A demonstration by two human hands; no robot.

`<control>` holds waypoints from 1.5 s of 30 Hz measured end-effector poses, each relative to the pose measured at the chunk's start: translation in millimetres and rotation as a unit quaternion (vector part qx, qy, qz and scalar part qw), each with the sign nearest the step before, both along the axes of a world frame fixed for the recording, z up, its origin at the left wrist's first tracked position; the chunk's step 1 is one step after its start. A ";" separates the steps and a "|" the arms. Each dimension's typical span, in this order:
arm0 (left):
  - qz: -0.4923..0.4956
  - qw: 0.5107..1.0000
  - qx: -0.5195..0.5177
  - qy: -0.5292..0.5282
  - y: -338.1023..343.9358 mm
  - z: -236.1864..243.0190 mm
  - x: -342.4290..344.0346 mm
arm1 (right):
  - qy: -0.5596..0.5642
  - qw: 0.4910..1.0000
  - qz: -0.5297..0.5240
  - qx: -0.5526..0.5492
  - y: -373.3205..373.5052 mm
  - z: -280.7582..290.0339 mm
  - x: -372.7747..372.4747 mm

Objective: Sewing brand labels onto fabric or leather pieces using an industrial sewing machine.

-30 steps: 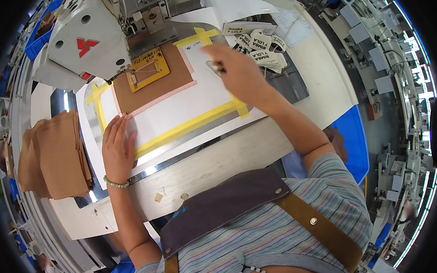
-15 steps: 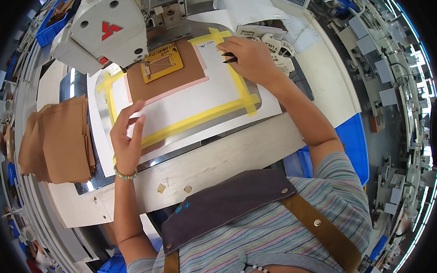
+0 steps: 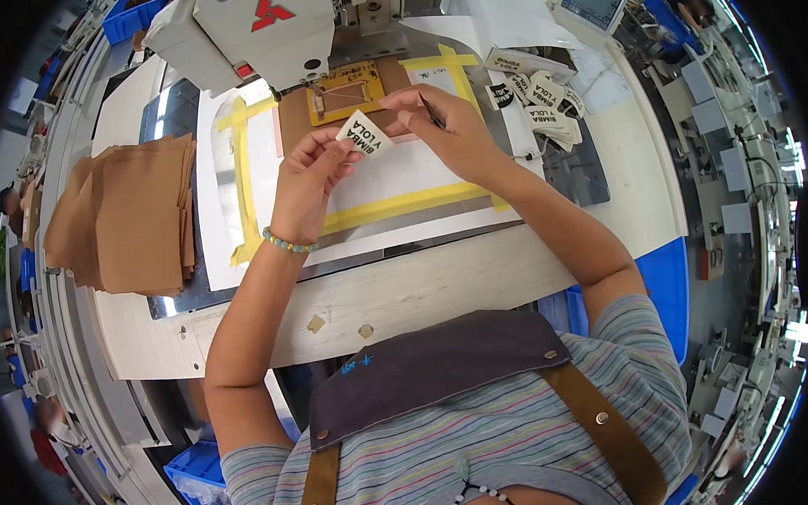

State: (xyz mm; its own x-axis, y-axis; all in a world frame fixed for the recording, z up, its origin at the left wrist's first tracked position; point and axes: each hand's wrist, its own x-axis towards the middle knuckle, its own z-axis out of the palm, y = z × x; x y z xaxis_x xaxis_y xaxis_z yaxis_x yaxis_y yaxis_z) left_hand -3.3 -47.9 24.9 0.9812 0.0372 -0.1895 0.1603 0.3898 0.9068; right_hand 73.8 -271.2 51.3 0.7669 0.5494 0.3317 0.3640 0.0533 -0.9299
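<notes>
My left hand (image 3: 312, 175) pinches a small white label with black lettering (image 3: 364, 134) in the middle of the work area. Beside it, my right hand (image 3: 453, 139) is closed round dark tweezers (image 3: 431, 109), fingertips near the label's corner. Behind both hands, a yellow plate with a cut-out window (image 3: 344, 76) lies on a brown panel (image 3: 297, 114), beneath the white head of a sewing machine (image 3: 254, 35). The panel sits on white paper edged with yellow tape (image 3: 349, 215). Similar labels (image 3: 550, 114) lie piled to the right.
A stack of brown pieces (image 3: 122, 218) lies at the left. A small screen (image 3: 591, 5) stands at back right. Blue bins sit below the table right (image 3: 664, 297) and lower left (image 3: 194, 473). Other machines line both sides; a person (image 3: 685, 7) bends at far upper right.
My left hand has risen from the paper's front left to the middle and now holds a label. My right hand has come toward it from the label pile. The view has shifted.
</notes>
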 end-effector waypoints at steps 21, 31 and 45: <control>-0.025 0.610 0.708 -0.354 46.9 -9.2 29.5 | -0.069 0.953 -0.052 -0.291 74.8 -20.6 113.0; -0.062 0.721 0.627 -0.288 52.3 -15.4 43.8 | -0.150 0.955 -0.106 -0.231 79.7 -36.4 110.3; -0.043 0.703 0.630 -0.327 55.8 -19.3 54.3 | -0.314 0.897 -0.100 -0.294 72.0 -28.3 102.4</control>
